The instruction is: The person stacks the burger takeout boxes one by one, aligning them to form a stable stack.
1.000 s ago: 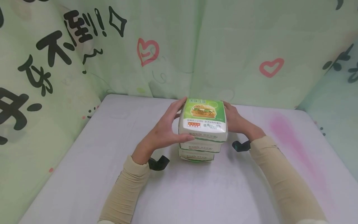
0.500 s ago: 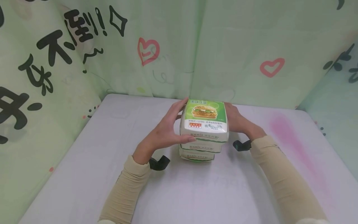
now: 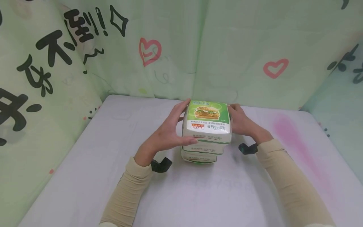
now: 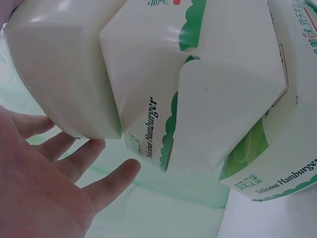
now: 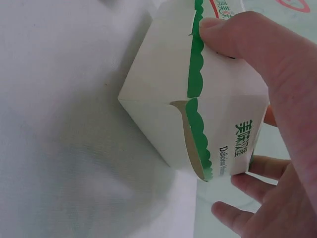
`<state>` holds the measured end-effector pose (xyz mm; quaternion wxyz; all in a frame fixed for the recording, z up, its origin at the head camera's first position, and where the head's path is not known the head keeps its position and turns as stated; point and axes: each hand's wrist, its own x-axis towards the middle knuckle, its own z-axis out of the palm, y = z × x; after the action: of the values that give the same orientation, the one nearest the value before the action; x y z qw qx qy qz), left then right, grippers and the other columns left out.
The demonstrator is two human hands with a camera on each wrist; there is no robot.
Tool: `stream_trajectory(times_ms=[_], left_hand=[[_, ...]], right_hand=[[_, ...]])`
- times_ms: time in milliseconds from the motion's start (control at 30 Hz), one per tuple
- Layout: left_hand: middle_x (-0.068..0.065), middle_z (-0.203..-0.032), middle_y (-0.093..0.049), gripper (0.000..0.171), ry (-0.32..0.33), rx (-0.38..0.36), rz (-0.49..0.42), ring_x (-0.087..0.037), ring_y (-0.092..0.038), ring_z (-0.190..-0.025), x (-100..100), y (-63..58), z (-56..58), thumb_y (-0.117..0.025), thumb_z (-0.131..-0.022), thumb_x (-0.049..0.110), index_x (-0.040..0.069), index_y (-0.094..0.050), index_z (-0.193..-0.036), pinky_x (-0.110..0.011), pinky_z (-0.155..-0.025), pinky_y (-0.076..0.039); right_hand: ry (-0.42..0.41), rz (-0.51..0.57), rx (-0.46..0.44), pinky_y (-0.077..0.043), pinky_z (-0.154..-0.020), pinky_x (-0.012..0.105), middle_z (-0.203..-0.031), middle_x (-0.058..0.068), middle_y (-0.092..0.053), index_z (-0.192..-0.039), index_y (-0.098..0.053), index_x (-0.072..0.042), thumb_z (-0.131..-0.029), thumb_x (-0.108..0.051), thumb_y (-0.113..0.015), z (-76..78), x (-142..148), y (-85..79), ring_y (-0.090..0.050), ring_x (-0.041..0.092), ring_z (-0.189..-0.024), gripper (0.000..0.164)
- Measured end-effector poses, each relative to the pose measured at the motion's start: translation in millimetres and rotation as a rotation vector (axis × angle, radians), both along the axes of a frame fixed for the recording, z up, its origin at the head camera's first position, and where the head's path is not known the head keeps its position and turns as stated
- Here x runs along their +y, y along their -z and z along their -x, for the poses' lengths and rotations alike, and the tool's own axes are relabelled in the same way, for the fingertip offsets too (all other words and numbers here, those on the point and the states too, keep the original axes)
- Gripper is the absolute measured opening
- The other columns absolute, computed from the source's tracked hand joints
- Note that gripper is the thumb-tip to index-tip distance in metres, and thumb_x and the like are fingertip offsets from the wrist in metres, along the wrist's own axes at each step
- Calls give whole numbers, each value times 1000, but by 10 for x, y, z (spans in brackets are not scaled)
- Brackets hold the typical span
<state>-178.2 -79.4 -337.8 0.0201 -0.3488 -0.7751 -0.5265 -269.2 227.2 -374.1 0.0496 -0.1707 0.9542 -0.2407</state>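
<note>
Three white-and-green hamburger boxes stand stacked on the table, the top box showing a burger picture on its lid. My left hand grips that top box from the left, thumb across its front and fingers toward the back. The left wrist view shows the middle box and bottom box beside the spread fingers. On the stack's right is my right hand. It grips another hamburger box close over the table, thumb on the green scalloped edge, fingers behind. The stack hides that box in the head view.
The white table carries a pink smear at the right. Green printed curtain closes off the back and both sides. Black wrist mounts hang below both cuffs.
My right hand and forearm have shifted slightly to the right. The left hand and the three-box stack stay practically where they were.
</note>
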Motion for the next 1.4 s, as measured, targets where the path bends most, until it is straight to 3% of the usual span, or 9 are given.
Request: stream_trajectory(times_ms=[200,533,733,1000,1267,1400], left_hand=[[2,-161,-20,111,0,2,3,-13,-25,-147,-3,11,6,-83,-77,24,15,-10,-160,-45,-115,-36],[4,-161,-20,110,-1,-2,2,-11,-24,-148,-10,5,-1,-84,-76,24,17,-12,-159,-41,-116,-36],[2,-162,-18,110,15,7,-11,-14,-24,-149,-36,-5,-10,-81,-76,28,17,-11,-160,-43,-117,-34],[2,-162,-20,107,22,16,-26,-14,-26,-148,-46,3,0,-72,-80,55,17,-12,-160,-44,-116,-36],[-1,-162,-22,111,-2,16,-21,-17,-27,-148,-34,2,-3,-70,-79,61,11,-12,-159,-46,-116,-36],[1,-162,-22,107,-11,6,-18,-15,-28,-147,-27,-13,-14,-74,-79,51,14,-13,-159,-45,-116,-36]], right_hand=[[-12,-4,5,-35,-107,68,-150,23,-25,-149,-40,-12,-84,-44,-76,-15,9,-5,-26,41,-139,81],[-39,-40,32,-21,-114,71,-161,22,-21,-152,-34,-13,-86,-41,-73,-12,4,56,-14,44,-149,82],[-25,-61,46,-25,-113,69,-157,25,-24,-151,-36,-8,-86,-41,-73,-28,24,60,-20,45,-146,81],[5,-60,38,-27,-111,70,-156,25,-25,-150,-37,-8,-84,-41,-75,-82,100,-10,-23,45,-142,83],[29,-34,43,-33,-107,69,-156,27,-25,-151,-35,-6,-82,-43,-77,-158,178,-166,-28,46,-139,88],[45,-41,44,-37,-104,69,-157,25,-24,-152,-35,-8,-84,-46,-75,-179,226,-223,-28,45,-138,87]])
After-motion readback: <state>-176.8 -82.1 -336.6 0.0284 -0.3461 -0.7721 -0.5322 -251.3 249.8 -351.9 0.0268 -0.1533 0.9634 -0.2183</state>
